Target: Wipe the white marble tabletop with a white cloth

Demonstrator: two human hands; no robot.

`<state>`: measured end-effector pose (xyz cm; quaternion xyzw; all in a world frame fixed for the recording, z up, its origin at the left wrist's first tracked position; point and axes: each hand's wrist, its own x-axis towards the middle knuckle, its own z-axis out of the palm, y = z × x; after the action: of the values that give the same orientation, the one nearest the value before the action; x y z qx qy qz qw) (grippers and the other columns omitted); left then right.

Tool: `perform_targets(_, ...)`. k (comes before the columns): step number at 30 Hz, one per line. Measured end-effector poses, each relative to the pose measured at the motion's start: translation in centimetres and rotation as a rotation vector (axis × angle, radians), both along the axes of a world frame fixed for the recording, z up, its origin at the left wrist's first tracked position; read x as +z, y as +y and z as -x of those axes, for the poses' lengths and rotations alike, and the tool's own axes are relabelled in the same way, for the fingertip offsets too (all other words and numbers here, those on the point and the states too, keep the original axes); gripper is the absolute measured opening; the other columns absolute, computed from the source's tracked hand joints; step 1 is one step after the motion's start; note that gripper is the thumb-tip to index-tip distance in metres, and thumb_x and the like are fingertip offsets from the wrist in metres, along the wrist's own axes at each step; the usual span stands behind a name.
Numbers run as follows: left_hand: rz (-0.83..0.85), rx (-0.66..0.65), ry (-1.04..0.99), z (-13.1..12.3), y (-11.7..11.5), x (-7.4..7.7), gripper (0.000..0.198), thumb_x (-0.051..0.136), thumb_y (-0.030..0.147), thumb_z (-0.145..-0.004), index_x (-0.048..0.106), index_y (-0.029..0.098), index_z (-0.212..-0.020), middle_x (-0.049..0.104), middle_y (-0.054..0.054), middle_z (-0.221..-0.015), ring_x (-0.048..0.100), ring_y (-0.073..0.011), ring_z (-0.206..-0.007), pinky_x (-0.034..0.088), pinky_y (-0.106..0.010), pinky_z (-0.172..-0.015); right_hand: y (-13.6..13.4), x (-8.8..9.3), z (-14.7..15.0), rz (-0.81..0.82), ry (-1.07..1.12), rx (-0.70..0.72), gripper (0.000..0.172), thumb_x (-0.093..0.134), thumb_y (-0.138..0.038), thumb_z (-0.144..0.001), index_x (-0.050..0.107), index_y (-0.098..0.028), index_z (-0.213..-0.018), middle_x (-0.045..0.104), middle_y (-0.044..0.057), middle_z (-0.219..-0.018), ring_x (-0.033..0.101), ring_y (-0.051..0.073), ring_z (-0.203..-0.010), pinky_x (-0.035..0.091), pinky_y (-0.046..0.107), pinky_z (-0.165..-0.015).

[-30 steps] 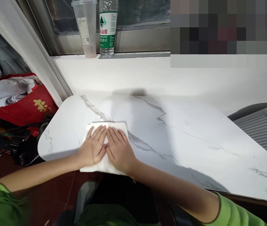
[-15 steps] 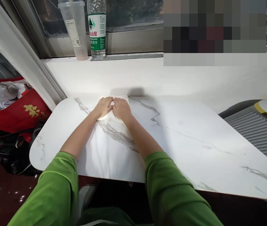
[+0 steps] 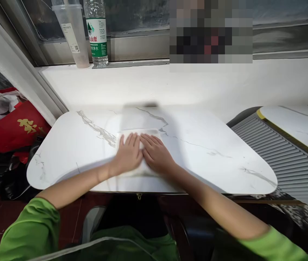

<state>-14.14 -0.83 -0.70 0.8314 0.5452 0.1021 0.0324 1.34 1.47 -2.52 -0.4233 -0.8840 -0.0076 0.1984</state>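
Observation:
A white cloth (image 3: pixel 147 171) lies flat on a white marble-patterned table (image 3: pixel 210 163), near the table's front edge. My left hand (image 3: pixel 128 152) rests palm down on the cloth, fingers stretched out towards the far side. Beside it, my right hand (image 3: pixel 157 154) also presses flat on the cloth, with its fingers pointing up and to the left. The two hands nearly meet at the thumbs and cover much of the cloth's middle. Its far edge shows just beyond the fingertips.
On the window ledge at the back left stand a clear plastic cup (image 3: pixel 74 40) and a water bottle (image 3: pixel 97 40). A red bag (image 3: pixel 18 127) sits left of the table. To the right are a grey ribbed surface (image 3: pixel 268 152) and another marble-patterned tabletop (image 3: pixel 297 127).
Both hands and the cloth have come back from the table's far edge towards my body. More of the cloth shows now, and my elbows are bent wider. The view has shifted right.

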Motion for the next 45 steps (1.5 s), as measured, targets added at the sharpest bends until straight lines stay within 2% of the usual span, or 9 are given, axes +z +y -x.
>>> perform_targets(4, 0.11, -0.103, -0.021, -5.3, -3.0, 0.2, 0.064, 0.029, 0.034, -0.096, 0.03, 0.0, -0.15, 0.026, -0.022, -0.158, 0.019, -0.035, -0.149, 0.011, -0.068, -0.117, -4.2, -0.3, -5.8, -0.004, 0.008, -0.073, 0.053, 0.031, -0.02, -0.089, 0.054, -0.009, -0.136, 0.054, 0.013, -0.143, 0.045, 0.022, -0.137, 0.034, 0.042, -0.116)
perform_targets(8, 0.145, -0.153, -0.058, -9.4, -1.6, 0.1, 0.064, 0.031, 0.032, -0.095, 0.029, -0.002, -0.15, 0.026, -0.022, -0.159, 0.019, -0.0346, -0.15, 0.008, -0.066, -0.119, -3.4, -0.4, -10.0, 0.033, 0.015, -0.124, 0.054, 0.034, -0.021, -0.086, 0.054, -0.012, -0.136, 0.056, 0.014, -0.141, 0.047, 0.024, -0.135, 0.037, 0.043, -0.113)
perform_targets(13, 0.175, -0.156, -0.057, -12.0, 5.4, -0.1, 0.064, 0.029, 0.029, -0.095, 0.025, -0.001, -0.152, 0.023, -0.019, -0.16, 0.018, -0.031, -0.15, 0.007, -0.063, -0.12, 3.8, -0.9, -12.3, 0.018, -0.01, -0.19, 0.056, 0.035, -0.018, -0.083, 0.054, -0.012, -0.135, 0.059, 0.016, -0.137, 0.052, 0.027, -0.129, 0.042, 0.045, -0.107)
perform_targets(20, 0.141, -0.14, 0.033, -11.9, 17.1, 0.3, 0.06, 0.025, 0.031, -0.098, 0.025, 0.005, -0.153, 0.024, -0.013, -0.162, 0.02, -0.024, -0.15, 0.007, -0.052, -0.122, 15.7, -1.0, -11.5, -0.015, 0.067, -0.2, 0.047, 0.035, -0.019, -0.083, 0.058, -0.007, -0.122, 0.065, 0.02, -0.125, 0.06, 0.032, -0.116, 0.046, 0.047, -0.1)
perform_targets(26, 0.105, -0.122, 0.03, -11.6, 20.5, -0.2, 0.057, 0.024, 0.031, -0.099, 0.027, 0.01, -0.153, 0.027, -0.01, -0.161, 0.022, -0.0221, -0.149, 0.009, -0.05, -0.122, 18.6, -1.3, -10.8, -0.033, 0.096, -0.274, 0.046, 0.036, -0.016, -0.082, 0.059, -0.009, -0.122, 0.066, 0.018, -0.125, 0.059, 0.03, -0.117, 0.044, 0.045, -0.101)
perform_targets(30, 0.116, -0.118, 0.028, -11.3, 19.0, -0.1, 0.058, 0.024, 0.029, -0.1, 0.026, 0.008, -0.153, 0.024, -0.011, -0.162, 0.019, -0.0223, -0.15, 0.008, -0.051, -0.122, 16.8, -1.5, -10.5, -0.048, 0.081, -0.271, 0.048, 0.034, -0.017, -0.086, 0.057, -0.007, -0.128, 0.061, 0.018, -0.133, 0.053, 0.029, -0.127, 0.04, 0.046, -0.106)
perform_targets(33, 0.14, -0.115, 0.035, -10.4, 16.0, 0.3, 0.058, 0.024, 0.029, -0.1, 0.024, 0.006, -0.153, 0.022, -0.012, -0.162, 0.017, -0.0227, -0.151, 0.008, -0.051, -0.122, 13.7, -1.2, -9.6, -0.025, 0.043, -0.278, 0.05, 0.032, -0.018, -0.089, 0.055, -0.005, -0.131, 0.058, 0.019, -0.138, 0.05, 0.029, -0.132, 0.038, 0.047, -0.109)
perform_targets(42, 0.068, -0.111, 0.015, -4.6, 0.0, 0.5, 0.058, 0.027, 0.028, -0.099, 0.028, 0.002, -0.151, 0.028, -0.015, -0.16, 0.02, -0.0271, -0.15, 0.009, -0.056, -0.122, -2.0, -0.2, -4.8, -0.089, -0.045, -0.144, 0.054, 0.029, -0.02, -0.094, 0.053, 0.002, -0.136, 0.054, 0.019, -0.143, 0.047, 0.029, -0.135, 0.035, 0.046, -0.114)
perform_targets(45, 0.028, -0.16, 0.019, -2.6, -3.8, 0.6, 0.057, 0.025, 0.028, -0.1, 0.03, 0.002, -0.15, 0.028, -0.016, -0.159, 0.019, -0.0288, -0.15, 0.01, -0.056, -0.122, -5.7, -0.1, -3.3, -0.147, -0.054, -0.1, 0.054, 0.03, -0.021, -0.094, 0.053, 0.003, -0.136, 0.053, 0.019, -0.143, 0.046, 0.029, -0.136, 0.035, 0.046, -0.115)
